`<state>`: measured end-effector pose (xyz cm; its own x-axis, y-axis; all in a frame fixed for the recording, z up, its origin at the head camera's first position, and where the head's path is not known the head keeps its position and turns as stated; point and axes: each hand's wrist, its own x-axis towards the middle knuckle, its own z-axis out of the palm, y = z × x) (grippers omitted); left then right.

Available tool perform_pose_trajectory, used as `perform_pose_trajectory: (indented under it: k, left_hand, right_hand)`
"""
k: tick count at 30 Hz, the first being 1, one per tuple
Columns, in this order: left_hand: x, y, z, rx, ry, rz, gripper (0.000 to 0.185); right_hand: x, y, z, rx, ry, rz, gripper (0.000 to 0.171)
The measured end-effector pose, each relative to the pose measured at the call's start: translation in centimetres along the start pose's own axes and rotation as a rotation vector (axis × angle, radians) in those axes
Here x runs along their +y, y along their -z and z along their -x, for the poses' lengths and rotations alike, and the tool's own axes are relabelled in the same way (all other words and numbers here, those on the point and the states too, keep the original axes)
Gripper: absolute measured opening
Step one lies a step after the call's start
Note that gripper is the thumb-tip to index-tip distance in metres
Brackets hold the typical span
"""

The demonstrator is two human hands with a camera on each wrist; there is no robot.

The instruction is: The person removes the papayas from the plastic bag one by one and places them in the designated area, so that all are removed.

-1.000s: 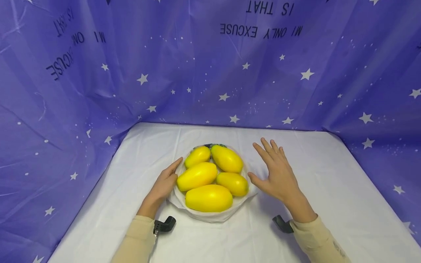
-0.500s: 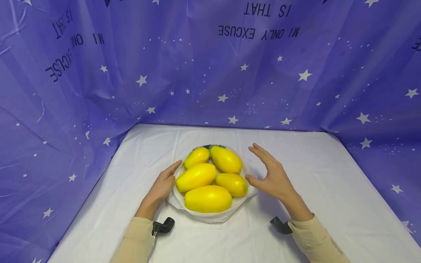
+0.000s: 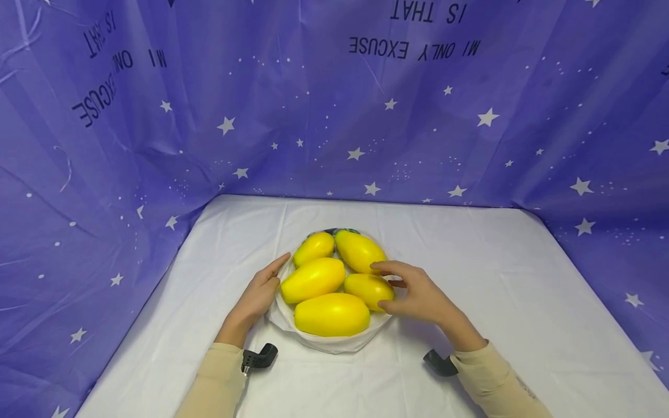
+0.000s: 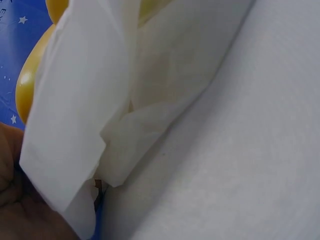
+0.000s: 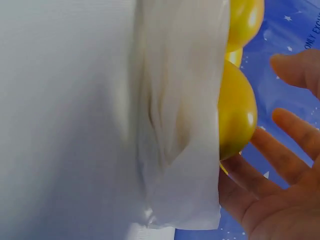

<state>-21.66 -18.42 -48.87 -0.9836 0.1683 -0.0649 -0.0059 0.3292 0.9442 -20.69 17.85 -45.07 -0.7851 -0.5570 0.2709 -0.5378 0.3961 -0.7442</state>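
Note:
Several yellow papaya-like fruits (image 3: 331, 315) with greenish tips lie in an open white bag (image 3: 340, 344), its soft edge standing up around them. My left hand (image 3: 259, 296) holds the bag's left edge, thumb on the inner side and index finger stretched along the outside. In the left wrist view the white sheet of the bag (image 4: 80, 110) hides most of its fingers. My right hand (image 3: 415, 293) reaches over the right edge, with thumb and fingers spread about the right-hand fruit (image 3: 366, 288). In the right wrist view, fingertips lie close against a fruit (image 5: 237, 115), while the thumb stands apart.
A white cloth (image 3: 496, 273) covers the table. Purple sheeting with stars (image 3: 334, 116) rises at the back and both sides. Black wrist mounts (image 3: 261, 355) sit at both sleeves. A dark patterned patch (image 3: 333, 231) shows at the bag's far edge.
My right hand has moved left and down from beside the bag to the right-hand fruit, its raised fingers bending toward it. My left hand and the fruits stay in place.

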Motion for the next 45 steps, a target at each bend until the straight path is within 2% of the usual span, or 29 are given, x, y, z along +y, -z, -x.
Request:
perform_pose_trajectory:
  k: [4,9,14,18,24,27,37,45]
  left_hand:
    - [0.7,0.0,0.3,-0.002,0.013,0.003,0.057]
    - [2.9,0.1,1.5,-0.012,0.026,-0.006,0.057]
    - [3.9,0.1,2.0,-0.018,0.017,-0.013,0.057]
    - [3.3,0.1,1.6,-0.015,0.015,-0.002,0.057]
    - [0.7,0.0,0.4,-0.011,0.001,0.01,0.058]
    - [0.0,0.0,0.2,-0.004,-0.012,0.003,0.058]
    - [-0.1,0.1,0.2,-0.009,-0.012,0.006,0.058]
    - [-0.1,0.1,0.2,-0.012,-0.002,-0.006,0.057]
  right_hand:
    - [0.1,-0.5,-0.1,-0.039,0.02,0.084,0.066]
    - [0.5,-0.9,-0.2,-0.068,0.097,0.175,0.064]
    - [0.9,-1.3,-0.3,-0.065,0.102,0.225,0.061]
    - [0.9,-1.4,-0.2,-0.049,0.097,0.237,0.059]
    - [-0.1,-0.7,0.0,-0.002,0.081,0.242,0.062]
    - [-0.8,0.1,0.0,0.036,0.079,0.215,0.063]
    - [-0.8,2.7,0.1,0.158,0.102,0.146,0.061]
    - [0.1,3.8,0.1,0.293,0.046,0.19,0.061]
